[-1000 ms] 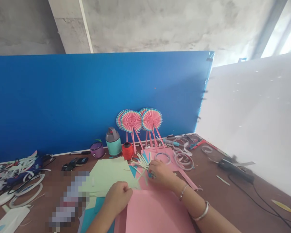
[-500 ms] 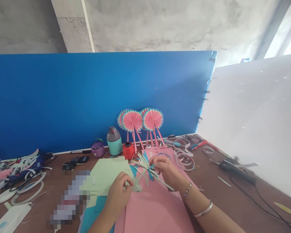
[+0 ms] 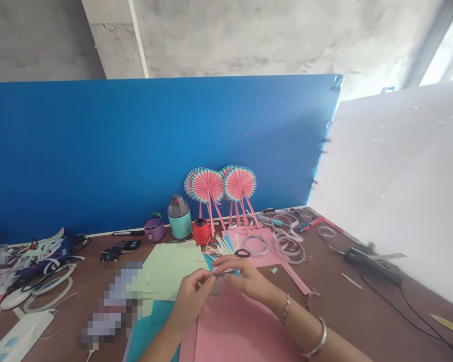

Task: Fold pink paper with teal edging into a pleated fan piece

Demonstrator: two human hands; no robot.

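Dark slim item [image 3: 223, 275], pinched in right hand [image 3: 247, 278], meets nearly closed left hand [image 3: 192, 295], its grip unclear, before the tabletop's [image 3: 324, 291] far edge; adjusting seems in hand, next needing steady fingertips.

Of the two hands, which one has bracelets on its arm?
The right hand: its arm wears a thin bracelet and a silver bangle; none shows behind the left hand.

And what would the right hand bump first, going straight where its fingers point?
Most likely the left hand, close ahead. A small dark thing shows where they come together; depth is unclear, so the hands may already touch.
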